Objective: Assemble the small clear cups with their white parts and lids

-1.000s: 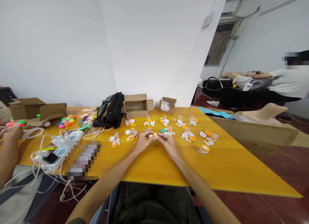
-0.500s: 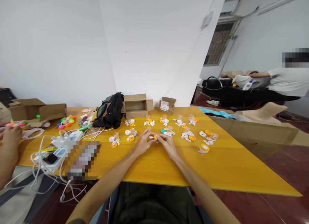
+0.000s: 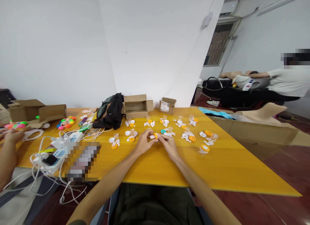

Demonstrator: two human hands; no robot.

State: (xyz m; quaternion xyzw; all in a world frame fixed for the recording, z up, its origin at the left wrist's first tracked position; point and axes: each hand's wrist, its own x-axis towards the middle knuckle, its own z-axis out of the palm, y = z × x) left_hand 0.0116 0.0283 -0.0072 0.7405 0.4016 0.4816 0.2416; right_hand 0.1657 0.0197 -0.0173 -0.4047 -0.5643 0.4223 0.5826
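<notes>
My left hand (image 3: 143,143) and my right hand (image 3: 169,143) meet over the yellow table (image 3: 227,166), fingertips pinched together on a small white and orange plastic piece (image 3: 154,136). Both hands are closed on it. Around them lie several small groups of white parts, orange round caps (image 3: 193,138) and clear little cups (image 3: 116,135). A finished-looking cup with an orange cap (image 3: 204,148) stands to the right of my right hand.
Two open cardboard boxes (image 3: 136,105) and a black bag (image 3: 111,114) sit at the table's far edge. White cables and power strips (image 3: 55,147) clutter the left. Another person's hand (image 3: 12,136) works at far left near coloured balls (image 3: 66,122). A person leans over a black couch at back right.
My hands stay together on the small piece and shift it slightly between the fingertips. The other person's hand at far left has moved a little.
</notes>
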